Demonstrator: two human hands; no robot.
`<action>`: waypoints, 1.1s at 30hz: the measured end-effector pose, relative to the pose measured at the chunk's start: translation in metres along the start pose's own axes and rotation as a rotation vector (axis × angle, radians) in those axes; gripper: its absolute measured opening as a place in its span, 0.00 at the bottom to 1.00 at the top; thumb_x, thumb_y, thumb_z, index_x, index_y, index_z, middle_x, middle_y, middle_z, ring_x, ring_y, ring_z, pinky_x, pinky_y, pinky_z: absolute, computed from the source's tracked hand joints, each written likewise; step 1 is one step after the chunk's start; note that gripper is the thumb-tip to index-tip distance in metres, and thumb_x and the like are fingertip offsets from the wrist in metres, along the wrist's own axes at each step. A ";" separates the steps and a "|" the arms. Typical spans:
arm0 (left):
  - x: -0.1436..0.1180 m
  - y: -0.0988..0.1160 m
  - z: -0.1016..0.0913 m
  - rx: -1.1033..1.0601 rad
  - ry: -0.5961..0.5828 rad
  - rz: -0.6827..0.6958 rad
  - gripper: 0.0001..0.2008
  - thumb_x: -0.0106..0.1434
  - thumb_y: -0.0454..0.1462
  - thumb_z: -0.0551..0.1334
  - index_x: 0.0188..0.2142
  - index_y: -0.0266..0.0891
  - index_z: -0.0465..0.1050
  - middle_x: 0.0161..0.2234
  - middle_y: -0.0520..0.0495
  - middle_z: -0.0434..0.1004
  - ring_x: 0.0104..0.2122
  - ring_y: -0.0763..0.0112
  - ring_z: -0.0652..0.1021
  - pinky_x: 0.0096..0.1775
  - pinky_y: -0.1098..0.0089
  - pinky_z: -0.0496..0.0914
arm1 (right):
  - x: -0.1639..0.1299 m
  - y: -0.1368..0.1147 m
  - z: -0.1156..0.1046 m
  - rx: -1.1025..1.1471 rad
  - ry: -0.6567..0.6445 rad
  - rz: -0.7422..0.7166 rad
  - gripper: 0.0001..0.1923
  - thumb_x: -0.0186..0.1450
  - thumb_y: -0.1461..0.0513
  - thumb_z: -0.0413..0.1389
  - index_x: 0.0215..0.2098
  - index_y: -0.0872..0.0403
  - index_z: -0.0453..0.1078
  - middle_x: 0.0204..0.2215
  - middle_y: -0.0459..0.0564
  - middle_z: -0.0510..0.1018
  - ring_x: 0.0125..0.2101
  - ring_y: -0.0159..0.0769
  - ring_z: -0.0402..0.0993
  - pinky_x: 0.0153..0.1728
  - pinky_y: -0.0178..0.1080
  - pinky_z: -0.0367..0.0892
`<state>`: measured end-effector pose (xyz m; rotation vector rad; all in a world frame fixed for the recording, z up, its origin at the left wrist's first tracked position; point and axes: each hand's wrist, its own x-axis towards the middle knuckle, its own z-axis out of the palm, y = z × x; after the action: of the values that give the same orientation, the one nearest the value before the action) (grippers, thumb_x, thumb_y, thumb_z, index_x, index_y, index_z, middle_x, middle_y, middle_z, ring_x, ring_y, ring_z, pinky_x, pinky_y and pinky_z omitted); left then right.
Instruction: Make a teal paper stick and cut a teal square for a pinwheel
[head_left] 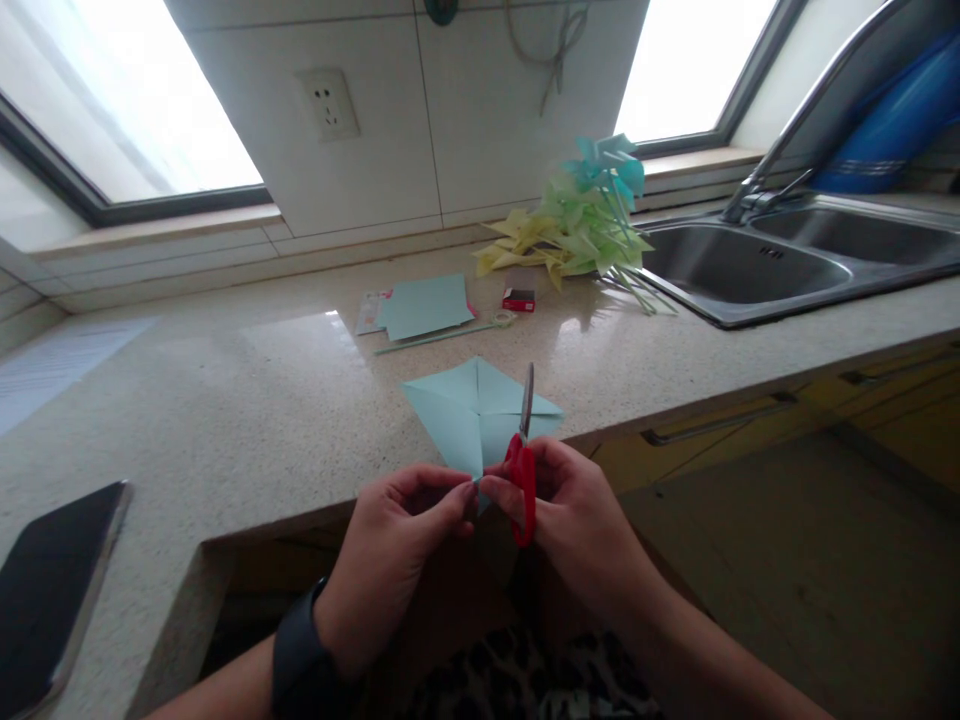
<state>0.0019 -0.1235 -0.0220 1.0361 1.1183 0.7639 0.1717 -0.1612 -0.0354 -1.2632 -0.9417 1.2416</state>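
Note:
A light-blue sheet of paper (pixel 450 400), with slits or creases running in from its corners, extends over the front edge of the counter. My left hand (pixel 409 525) pinches the paper's near corner between thumb and forefinger. Close against it, my right hand (pixel 566 500) grips the same corner with its fingertips. Red-handled scissors (pixel 525 480) hang on the right hand's fingers, their blades closed and pointing up and away from me. The fingertips partly hide the near corner.
Behind the paper lie light-blue sheets (pixel 426 305), a thin stick (pixel 442 338) and a small red-and-black box (pixel 519 292). Paper pinwheels (pixel 585 215) are piled beside the sink (pixel 720 262). A phone (pixel 56 590) rests at the left, below a printed sheet (pixel 60 360).

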 end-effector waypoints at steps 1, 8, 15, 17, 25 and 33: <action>0.000 0.000 0.000 0.002 0.005 -0.001 0.12 0.54 0.42 0.76 0.34 0.37 0.82 0.29 0.48 0.85 0.26 0.75 0.79 0.31 0.77 0.73 | 0.000 -0.001 0.000 -0.009 0.008 0.004 0.16 0.56 0.53 0.70 0.35 0.52 0.74 0.32 0.47 0.83 0.32 0.35 0.78 0.33 0.36 0.70; 0.001 -0.002 0.000 0.018 -0.031 0.020 0.11 0.55 0.42 0.75 0.34 0.37 0.82 0.31 0.48 0.85 0.29 0.73 0.80 0.32 0.76 0.73 | 0.002 -0.004 0.003 -0.010 0.039 -0.001 0.16 0.54 0.54 0.71 0.33 0.53 0.74 0.29 0.46 0.81 0.30 0.34 0.75 0.31 0.36 0.68; 0.002 -0.001 -0.001 0.028 -0.087 0.052 0.09 0.57 0.41 0.74 0.35 0.39 0.83 0.32 0.48 0.85 0.29 0.74 0.79 0.32 0.76 0.72 | 0.005 -0.005 0.004 0.008 0.047 -0.012 0.17 0.53 0.55 0.72 0.33 0.53 0.74 0.28 0.46 0.81 0.30 0.34 0.75 0.32 0.36 0.68; 0.001 -0.001 -0.002 0.012 -0.093 0.056 0.09 0.58 0.41 0.73 0.36 0.39 0.83 0.31 0.49 0.85 0.28 0.75 0.79 0.33 0.76 0.72 | 0.005 -0.005 0.005 0.004 0.048 -0.013 0.17 0.53 0.54 0.72 0.33 0.53 0.74 0.28 0.47 0.81 0.30 0.35 0.76 0.32 0.36 0.69; 0.004 -0.003 -0.005 0.047 -0.093 0.059 0.10 0.60 0.42 0.72 0.38 0.40 0.84 0.34 0.47 0.85 0.29 0.75 0.77 0.33 0.76 0.71 | 0.006 -0.006 0.006 -0.024 0.041 -0.046 0.17 0.54 0.53 0.71 0.33 0.53 0.73 0.29 0.47 0.81 0.30 0.34 0.76 0.32 0.36 0.70; 0.005 -0.006 -0.005 -0.060 -0.076 0.038 0.12 0.59 0.43 0.73 0.38 0.38 0.83 0.36 0.46 0.85 0.31 0.73 0.78 0.33 0.76 0.72 | 0.005 -0.008 0.003 -0.035 0.007 -0.020 0.17 0.55 0.53 0.71 0.35 0.53 0.73 0.33 0.49 0.83 0.35 0.37 0.78 0.36 0.39 0.71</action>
<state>-0.0014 -0.1193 -0.0295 1.0304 1.0075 0.7772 0.1705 -0.1552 -0.0276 -1.2814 -0.9730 1.2092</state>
